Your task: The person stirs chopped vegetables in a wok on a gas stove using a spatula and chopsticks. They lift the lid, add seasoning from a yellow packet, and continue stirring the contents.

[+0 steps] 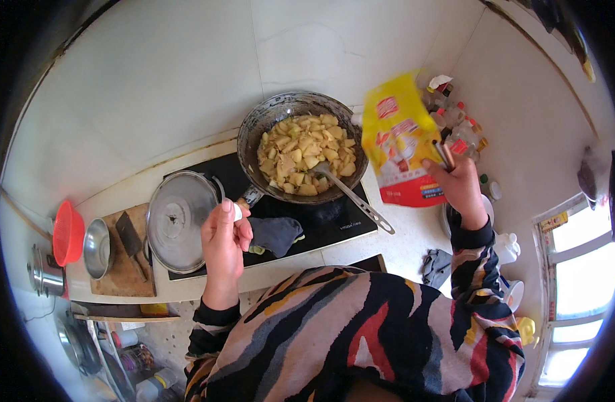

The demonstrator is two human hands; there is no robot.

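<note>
My right hand [460,183] grips a yellow and red spouted pouch [398,135] beside the wok, its white spout [357,119] towards the wok's rim. Two thin rods, perhaps chopsticks [444,155], are held in the same hand. Between the thumb and fingers of my left hand [224,236] is a small white cap [238,212], near the wok's handle [249,197]. Chunks of what look like potato [307,148] fill the bottom of the worn wok [252,125]. A metal spatula [355,198] rests in them, its slotted handle lying over the rim.
The wok stands on a black cooktop [332,228] with a dark cloth [277,233] and a metal lid [179,221]. To the left, a cleaver [130,238] lies on a wooden board [106,286] near a steel bowl [97,248] and red basket [68,233]. Several bottles [460,125] crowd the right corner.
</note>
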